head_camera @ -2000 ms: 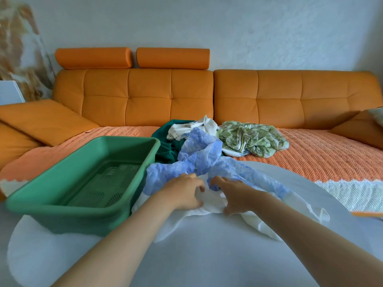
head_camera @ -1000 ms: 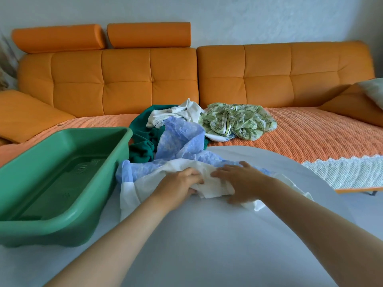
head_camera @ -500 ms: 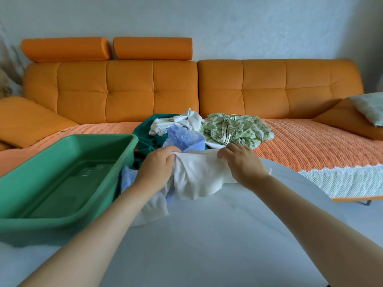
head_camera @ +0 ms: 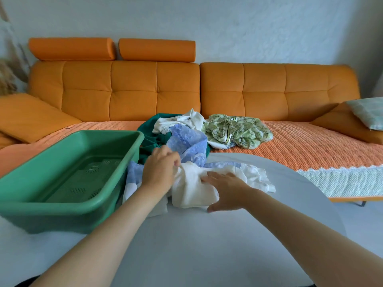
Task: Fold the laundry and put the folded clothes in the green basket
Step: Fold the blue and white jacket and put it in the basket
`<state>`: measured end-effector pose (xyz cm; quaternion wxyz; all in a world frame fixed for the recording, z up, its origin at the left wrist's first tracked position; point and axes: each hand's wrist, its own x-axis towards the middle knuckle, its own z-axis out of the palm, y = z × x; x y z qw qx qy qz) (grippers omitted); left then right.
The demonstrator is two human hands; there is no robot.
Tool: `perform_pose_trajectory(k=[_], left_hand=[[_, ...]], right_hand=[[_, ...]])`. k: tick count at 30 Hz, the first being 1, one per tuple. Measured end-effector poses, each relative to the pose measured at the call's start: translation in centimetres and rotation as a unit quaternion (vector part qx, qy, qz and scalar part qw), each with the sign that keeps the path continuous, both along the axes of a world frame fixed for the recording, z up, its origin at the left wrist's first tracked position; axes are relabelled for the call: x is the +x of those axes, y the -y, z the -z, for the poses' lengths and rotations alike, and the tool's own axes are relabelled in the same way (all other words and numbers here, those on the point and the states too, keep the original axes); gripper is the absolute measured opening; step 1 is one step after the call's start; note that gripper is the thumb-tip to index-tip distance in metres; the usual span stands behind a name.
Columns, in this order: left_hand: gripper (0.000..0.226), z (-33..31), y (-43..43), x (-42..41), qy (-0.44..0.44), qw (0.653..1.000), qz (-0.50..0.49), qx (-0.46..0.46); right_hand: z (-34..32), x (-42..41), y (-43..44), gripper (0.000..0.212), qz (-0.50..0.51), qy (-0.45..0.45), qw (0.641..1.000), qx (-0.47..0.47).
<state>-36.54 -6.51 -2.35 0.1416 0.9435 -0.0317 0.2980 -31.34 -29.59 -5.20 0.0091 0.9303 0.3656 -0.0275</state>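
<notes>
While you lean over the white table (head_camera: 207,245), with yourself at 6 o'clock, the white cloth (head_camera: 190,193) lies crumpled just past the table's middle, toward 12 o'clock. Your left hand (head_camera: 160,172) has its fingers curled and grips a raised fold at the cloth's 10 o'clock edge. Your right hand (head_camera: 228,189) lies flat on the cloth's 3 o'clock side, fingers straight and close together, the thumb spread toward you and touching the tabletop.

A blue cloth (head_camera: 190,146) is bunched against the white one at 12 o'clock, with more of it showing by your left wrist. You cannot tell from here whether the two are one garment.

The green basket (head_camera: 72,141) sits at 9 o'clock on the table, just beside the cloth, with nothing in it.

Beyond the table's 12 o'clock edge, the unfolded laundry lies on the orange sofa (head_camera: 132,90): a dark green garment (head_camera: 149,135) at 11 o'clock, a white garment (head_camera: 186,121) on top at 12, and a leaf-print garment (head_camera: 238,131) at 1 o'clock. They rest on an orange blanket (head_camera: 310,146) with a white lace edge. A pale pillow (head_camera: 366,114) leans at 2 o'clock, and an orange cushion (head_camera: 31,114) lies at 10 o'clock.
</notes>
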Motion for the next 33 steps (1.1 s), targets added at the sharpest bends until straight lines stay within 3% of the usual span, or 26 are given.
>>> perform_pose_trajectory(k=[2, 3, 5, 6, 7, 9, 12, 14, 17, 18, 20, 22, 24, 25, 26, 28, 31, 33], left_hand=[[0.017, -0.6, 1.2, -0.1, -0.024, 0.992, 0.121, -0.009], [0.014, -0.5, 1.8, -0.1, -0.100, 0.984, 0.147, -0.020], [0.059, 0.0, 2.7, -0.2, -0.253, 0.958, 0.125, 0.057], [0.081, 0.8, 2.7, -0.1, -0.285, 0.945, 0.101, 0.124], [0.089, 1.5, 2.6, 0.1, -0.284, 0.940, 0.089, 0.166], [0.072, 2.0, 2.0, 0.5, -0.244, 0.954, 0.098, 0.142], [0.058, 0.8, 1.1, 0.9, -0.225, 0.968, 0.116, -0.004], [0.052, -0.8, 1.1, 0.6, -0.265, 0.957, 0.111, -0.044], [0.015, -3.6, 1.2, -0.2, -0.342, 0.933, 0.102, -0.050], [0.007, -4.7, 1.2, -0.7, -0.367, 0.920, 0.111, -0.083], [0.022, -6.3, 1.2, -1.8, -0.438, 0.869, 0.136, -0.184], [0.039, -7.5, 1.3, -3.2, -0.538, 0.804, 0.143, -0.208], [0.064, -7.5, 1.5, -3.8, -0.620, 0.745, 0.164, -0.180], [0.072, -7.2, 1.6, -3.7, -0.636, 0.736, 0.165, -0.163], [0.073, -6.7, 1.8, -3.3, -0.628, 0.749, 0.151, -0.146], [0.052, -5.2, 2.4, -2.6, -0.549, 0.819, 0.126, -0.110], [0.013, -1.7, 3.3, -1.5, -0.357, 0.925, 0.113, -0.062], [0.033, -0.2, 3.9, -1.3, -0.288, 0.952, 0.107, 0.001]], right_hand=[[0.5, 0.5, -0.4, 0.083, 0.016, -0.010, 1.000, 0.001], [0.6, 0.8, -0.6, 0.071, 0.018, -0.010, 1.000, 0.007], [0.7, 1.1, -1.0, 0.049, 0.013, -0.019, 0.999, 0.028], [0.6, 1.2, -1.2, 0.042, 0.019, -0.035, 0.998, 0.051], [0.5, 1.4, -1.3, 0.039, 0.032, -0.052, 0.994, 0.087], [-0.1, 1.7, -1.3, 0.033, 0.067, -0.069, 0.982, 0.162], [-1.3, 1.5, -1.1, 0.025, 0.089, -0.086, 0.957, 0.262], [-2.1, 1.2, -0.8, 0.026, 0.098, -0.113, 0.937, 0.316], [-3.2, 0.8, -0.4, 0.043, 0.110, -0.147, 0.897, 0.402], [-3.7, 0.6, -0.2, 0.046, 0.103, -0.172, 0.878, 0.435], [-4.9, 0.0, 0.3, 0.043, 0.086, -0.250, 0.853, 0.450], [-6.0, -1.0, 1.1, 0.034, 0.084, -0.387, 0.836, 0.380], [-6.4, -1.8, 1.6, 0.047, 0.095, -0.484, 0.823, 0.281], [-6.3, -1.9, 1.8, 0.052, 0.090, -0.495, 0.831, 0.239], [-6.2, -1.9, 1.8, 0.051, 0.084, -0.488, 0.841, 0.216], [-5.6, -1.6, 1.7, 0.041, 0.091, -0.438, 0.864, 0.231], [-4.2, -1.0, 1.6, 0.023, 0.109, -0.202, 0.944, 0.236], [-2.6, -0.7, 1.3, 0.031, 0.082, -0.070, 0.977, 0.186]])
